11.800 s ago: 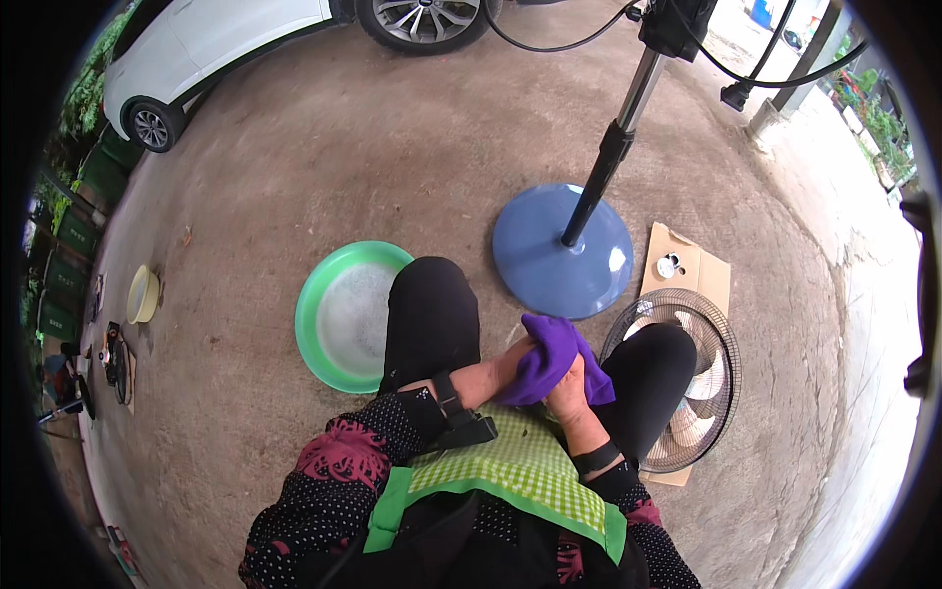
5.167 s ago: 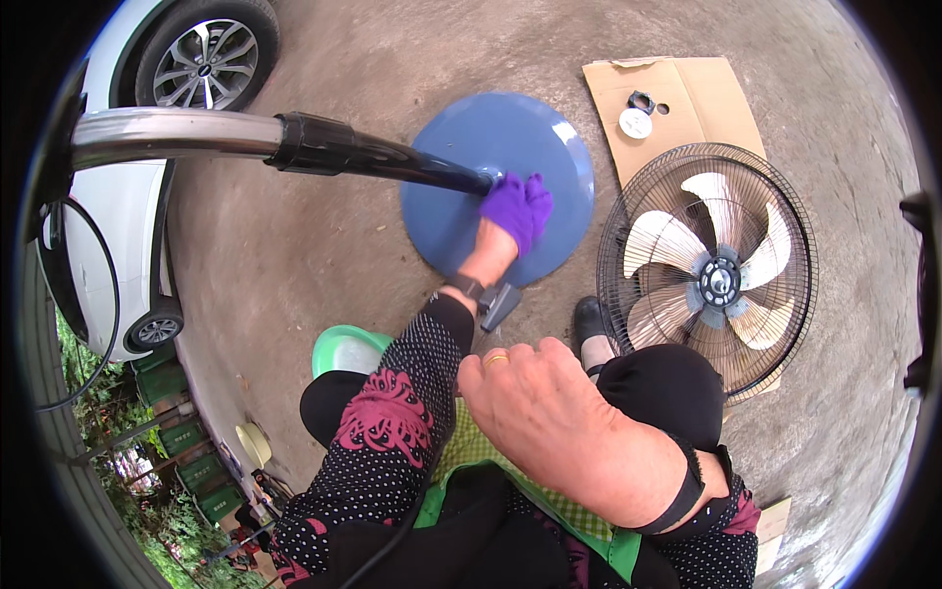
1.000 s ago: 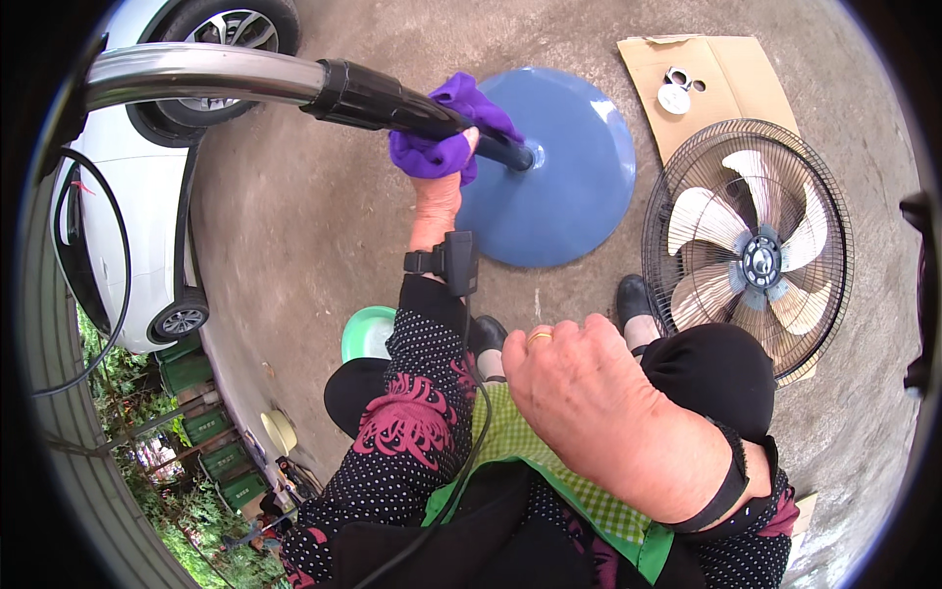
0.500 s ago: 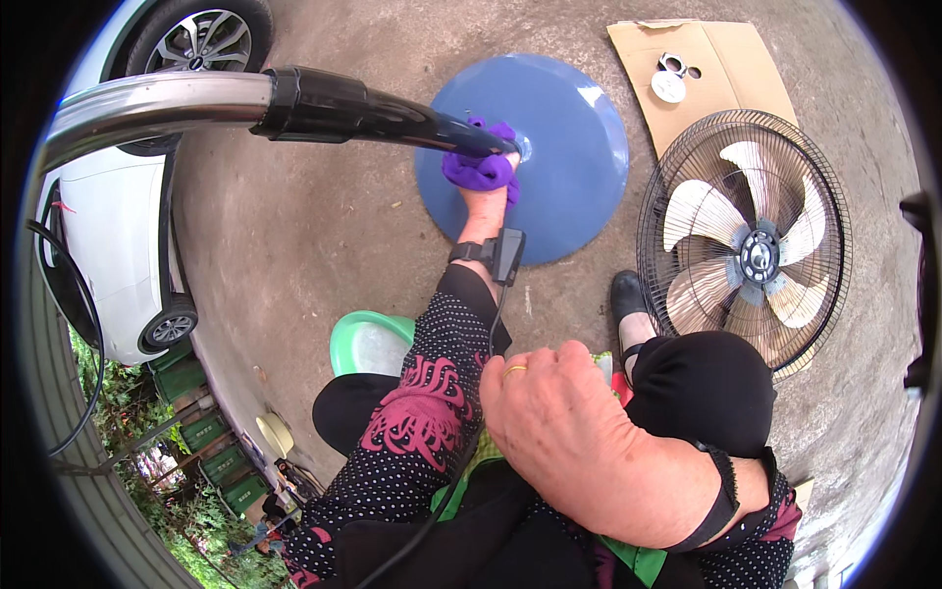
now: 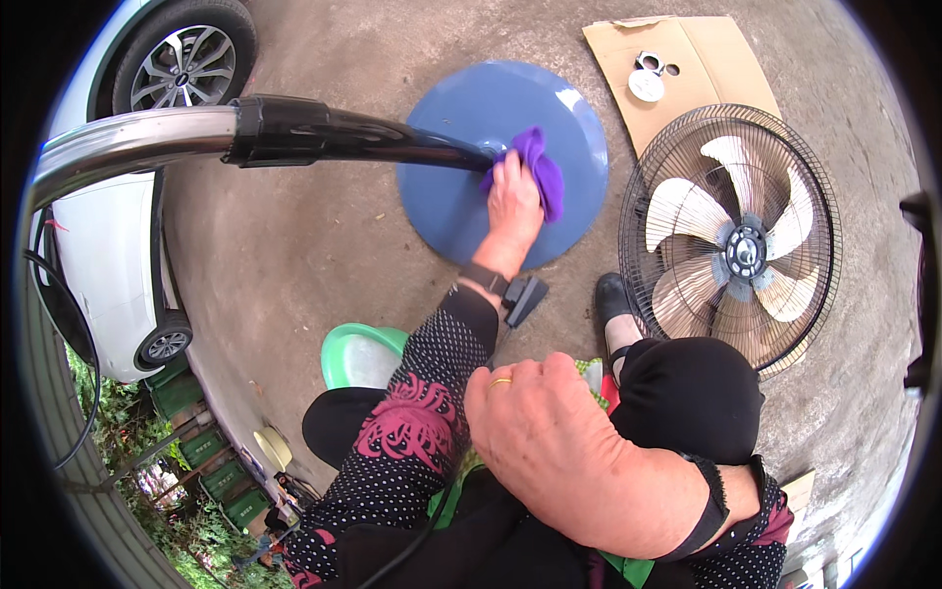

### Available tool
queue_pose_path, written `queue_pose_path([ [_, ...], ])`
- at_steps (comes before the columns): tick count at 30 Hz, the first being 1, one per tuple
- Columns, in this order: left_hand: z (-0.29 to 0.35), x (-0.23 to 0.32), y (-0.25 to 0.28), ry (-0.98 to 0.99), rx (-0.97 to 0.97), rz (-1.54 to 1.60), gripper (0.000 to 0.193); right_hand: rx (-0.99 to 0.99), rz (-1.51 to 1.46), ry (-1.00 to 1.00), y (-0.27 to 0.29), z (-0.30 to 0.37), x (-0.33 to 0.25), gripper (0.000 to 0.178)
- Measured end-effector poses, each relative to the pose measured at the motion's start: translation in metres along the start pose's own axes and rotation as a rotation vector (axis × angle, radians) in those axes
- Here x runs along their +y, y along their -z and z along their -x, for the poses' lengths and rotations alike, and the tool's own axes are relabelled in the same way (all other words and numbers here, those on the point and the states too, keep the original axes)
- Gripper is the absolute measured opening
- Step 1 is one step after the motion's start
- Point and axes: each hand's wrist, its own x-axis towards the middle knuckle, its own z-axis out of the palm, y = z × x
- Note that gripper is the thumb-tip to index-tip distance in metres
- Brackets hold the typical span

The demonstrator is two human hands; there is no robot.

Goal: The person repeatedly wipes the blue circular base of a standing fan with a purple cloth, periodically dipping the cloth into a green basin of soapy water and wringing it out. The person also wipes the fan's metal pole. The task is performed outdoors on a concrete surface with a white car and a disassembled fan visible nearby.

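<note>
My left hand [image 5: 515,208] is closed on a purple cloth [image 5: 539,175], pressed against the round blue base [image 5: 451,211] of a fan stand. The cloth lies beside the foot of the stand's black pole [image 5: 392,143], which leans over from the left and joins a bent shiny metal tube [image 5: 147,137]. Close to my body is my right hand [image 5: 549,427], a ring on one finger. Its fingers are curled under, so whatever they hold is hidden from me.
A fan head [image 5: 746,252] in a black wire cage lies to the right, partly over flattened cardboard [image 5: 702,59] bearing small parts. A green basin [image 5: 339,353] stands by my left knee. A white car [image 5: 108,275] is parked at left; a straw hat [image 5: 273,448] lies below it.
My left hand has come round from behind the pole to its right side, taking the purple cloth along. The right hand stays nearly where it was. The whole view has shifted slightly.
</note>
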Motion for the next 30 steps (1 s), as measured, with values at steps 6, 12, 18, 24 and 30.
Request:
queue_pose_path([
  [6, -0.117, -0.016, 0.015, 0.235, -0.121, -0.445, 0.024, -0.051, -0.084, -0.028, 0.0, 0.002, 0.001, 0.028],
  [12, -0.124, -0.008, 0.002, 0.347, -0.766, -0.49, 0.058, -0.002, -0.051, -0.087, -0.002, 0.002, 0.011, 0.027],
  [18, -0.089, -0.014, -0.03, 0.193, -0.522, -0.596, 0.042, -0.079, -0.127, -0.023, 0.004, -0.005, 0.011, 0.032],
  [24, -0.026, -0.006, -0.049, 0.009, -0.058, -0.278, 0.026, 0.022, -0.04, -0.017, 0.002, -0.003, 0.014, 0.015],
  [30, 0.052, -0.028, -0.038, 0.042, -0.174, -0.044, 0.048, -0.068, -0.098, -0.024, 0.001, -0.003, 0.004, 0.021],
])
